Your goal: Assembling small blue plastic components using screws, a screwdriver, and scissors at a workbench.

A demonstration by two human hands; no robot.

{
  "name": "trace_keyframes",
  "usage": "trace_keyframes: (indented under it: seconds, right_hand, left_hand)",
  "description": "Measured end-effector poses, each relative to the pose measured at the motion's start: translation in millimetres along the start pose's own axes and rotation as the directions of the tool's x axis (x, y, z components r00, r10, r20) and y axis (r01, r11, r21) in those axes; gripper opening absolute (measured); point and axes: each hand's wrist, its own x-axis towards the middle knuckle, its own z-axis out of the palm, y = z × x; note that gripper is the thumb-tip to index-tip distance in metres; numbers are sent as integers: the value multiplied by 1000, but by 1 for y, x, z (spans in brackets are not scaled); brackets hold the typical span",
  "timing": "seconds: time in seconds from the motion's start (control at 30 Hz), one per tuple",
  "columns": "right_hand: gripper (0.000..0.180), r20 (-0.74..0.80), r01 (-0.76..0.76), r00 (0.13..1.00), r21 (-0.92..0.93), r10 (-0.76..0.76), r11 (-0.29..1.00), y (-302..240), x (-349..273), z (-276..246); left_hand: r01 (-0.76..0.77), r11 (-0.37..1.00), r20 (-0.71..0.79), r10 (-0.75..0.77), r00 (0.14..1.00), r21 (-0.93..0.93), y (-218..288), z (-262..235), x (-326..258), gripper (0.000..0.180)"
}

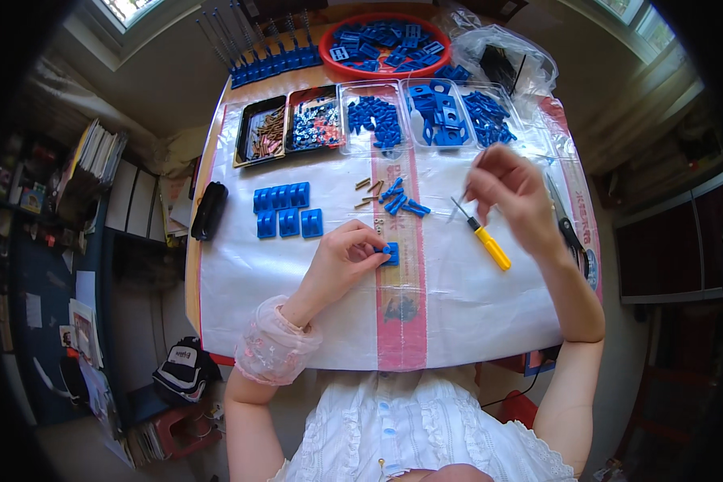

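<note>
Over the middle of the table, my left hand (347, 255) pinches a small blue plastic block (391, 255); the fingers cover part of it. My right hand (508, 191) is raised to the right, its curled fingers blurred by motion, so whether they hold anything is unclear. Just below it lies a screwdriver (492, 247) with a yellow handle, its thin shaft pointing up toward the fingertips. Beyond the left hand are a few loose brass-coloured pins (364, 184) and a small heap of blue plastic pieces (395, 198). Several similar blue blocks (281, 196) stand in two rows to the left.
Along the back stand black trays (261, 159) of small metal parts and clear trays (373, 150) of blue pieces. A red basin (327, 58) of blue parts sits behind them, near a rack of upright rods (273, 66). A black case (210, 210) lies left; scissors (569, 233) lie right.
</note>
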Motion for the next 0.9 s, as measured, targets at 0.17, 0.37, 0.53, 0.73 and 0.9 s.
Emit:
trace_keyframes:
  seconds: [0.17, 0.37, 0.53, 0.73, 0.9]
  right_hand:
    - [11, 106, 194, 979, -226, -174, 955, 23, -5, 71]
    - [10, 130, 391, 920, -380, -370, 838, 54, -12, 82]
    - [9, 159, 445, 895, -386, -417, 808, 59, -14, 79]
    - [10, 156, 464, 885, -391, -439, 795, 54, -12, 79]
    - [9, 156, 461, 886, -390, -436, 797, 59, -12, 80]
  left_hand:
    - [36, 999, 34, -35, 999, -34, -7, -1, 0, 14]
    - [23, 999, 8, -23, 1000, -34, -5, 1, 0, 14]
    - [-25, 999, -17, 25, 1000, 39, 0, 3, 0, 16]
    - [5, 1000, -52, -4, 999, 29, -5, 3, 0, 18]
    - [40, 992, -53, -47, 998, -121, -5, 4, 0, 17]
